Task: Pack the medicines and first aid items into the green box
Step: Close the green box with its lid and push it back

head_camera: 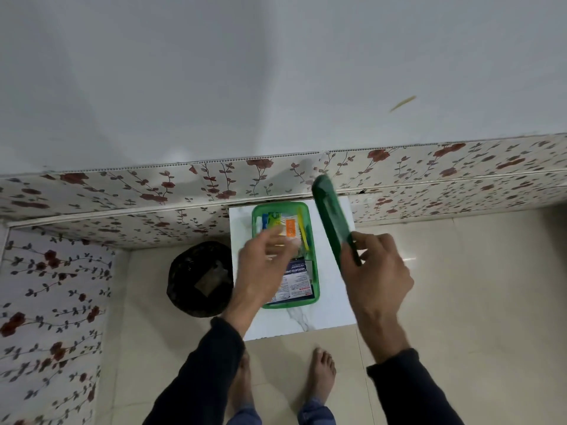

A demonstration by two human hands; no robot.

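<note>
Right hand [376,273] grips lid [333,222] beside filled green box [314,273].

An open translucent green plastic box [307,240] of packets sits on a white marble-patterned worktop [334,305]. The right hand [376,271] holds the dark green plastic lid [333,222] tilted beside it. The blurred left hand [264,265] hovers over the contents. A black bin [198,277] stands nearby.

Plain grey-white wall [245,72] upper frame; floral wall panels [122,191] across middle and left; glossy beige floor tiles [475,286] lower right.
</note>
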